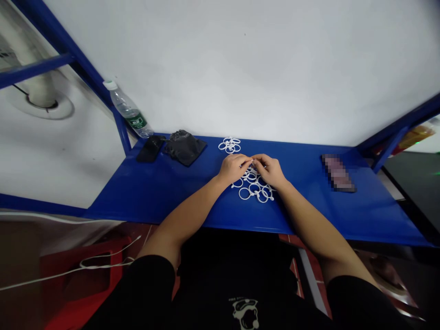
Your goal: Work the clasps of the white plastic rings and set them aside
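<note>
My left hand (pixel 234 168) and my right hand (pixel 270 170) meet over the blue shelf table, fingertips pinched together. Between them shows a bit of a white plastic ring (pixel 252 160), mostly covered by the fingers. Just below my hands lies a loose pile of white plastic rings (pixel 255 189), each with a small knob or eyelet, partly overlapping and partly hidden by my hands. A smaller cluster of the same rings (pixel 229 145) lies farther back near the wall, to the left of my fingers.
On the blue table (pixel 137 197), a black pouch (pixel 184 146), a flat dark object (pixel 150 148) and a water bottle (pixel 129 110) stand at the back left. A pixelated phone-like object (pixel 338 173) lies on the right. Blue posts frame both sides; a red stool (pixel 85 275) is below left.
</note>
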The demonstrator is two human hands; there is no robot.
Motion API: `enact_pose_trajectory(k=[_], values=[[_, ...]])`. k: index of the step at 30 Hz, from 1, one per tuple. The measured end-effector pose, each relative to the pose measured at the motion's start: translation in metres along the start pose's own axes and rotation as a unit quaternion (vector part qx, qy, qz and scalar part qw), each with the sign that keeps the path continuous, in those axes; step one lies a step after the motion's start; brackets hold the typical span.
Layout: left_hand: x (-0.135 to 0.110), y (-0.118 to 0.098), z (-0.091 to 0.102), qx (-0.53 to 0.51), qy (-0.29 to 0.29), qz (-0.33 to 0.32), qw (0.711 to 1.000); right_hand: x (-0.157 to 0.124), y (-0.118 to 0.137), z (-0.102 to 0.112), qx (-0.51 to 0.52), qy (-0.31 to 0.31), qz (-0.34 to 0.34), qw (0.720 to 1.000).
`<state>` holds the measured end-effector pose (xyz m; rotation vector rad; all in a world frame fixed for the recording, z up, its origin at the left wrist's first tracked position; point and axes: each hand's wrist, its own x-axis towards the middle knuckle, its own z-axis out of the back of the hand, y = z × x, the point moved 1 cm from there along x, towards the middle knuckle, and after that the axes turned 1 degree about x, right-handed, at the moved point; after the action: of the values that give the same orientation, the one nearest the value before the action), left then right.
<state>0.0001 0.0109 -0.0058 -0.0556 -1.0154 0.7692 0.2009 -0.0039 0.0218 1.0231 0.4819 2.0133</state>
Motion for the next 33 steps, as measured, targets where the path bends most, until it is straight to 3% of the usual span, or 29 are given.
enact_pose_trajectory(k=[5, 9, 12, 16, 19, 23, 27, 30, 33], values=[[0.003, 0.019, 0.006, -0.010, 0.032, 0.054, 0.998, 0.001, -0.008, 0.006, -0.090, 0.002, 0.013, 0.996], [0.006, 0.048, 0.024, 0.065, -0.002, 0.223, 0.973, 0.002, -0.013, 0.010, -0.117, 0.017, 0.045, 0.992], [0.007, 0.059, 0.032, 0.107, 0.056, 0.327, 0.937, 0.003, -0.013, 0.012, -0.124, 0.011, 0.064, 0.990], [0.009, 0.054, 0.035, 0.130, 0.134, 0.360, 0.914, 0.003, -0.011, 0.012, -0.125, -0.007, 0.063, 0.990], [0.010, 0.051, 0.033, 0.139, 0.140, 0.359, 0.912, 0.002, -0.012, 0.011, -0.121, -0.002, 0.064, 0.991], [0.009, 0.047, 0.029, 0.110, 0.053, 0.299, 0.946, 0.001, -0.013, 0.009, -0.113, -0.007, 0.058, 0.992], [0.006, 0.027, 0.020, 0.040, -0.052, 0.101, 0.993, 0.000, -0.008, 0.008, -0.087, -0.026, 0.038, 0.995], [0.003, 0.006, 0.014, 0.010, -0.056, -0.024, 0.998, 0.000, -0.002, 0.008, -0.044, -0.046, 0.013, 0.998], [0.001, -0.007, 0.012, 0.001, -0.043, -0.067, 0.997, 0.000, 0.002, 0.005, 0.016, -0.068, -0.014, 0.997]])
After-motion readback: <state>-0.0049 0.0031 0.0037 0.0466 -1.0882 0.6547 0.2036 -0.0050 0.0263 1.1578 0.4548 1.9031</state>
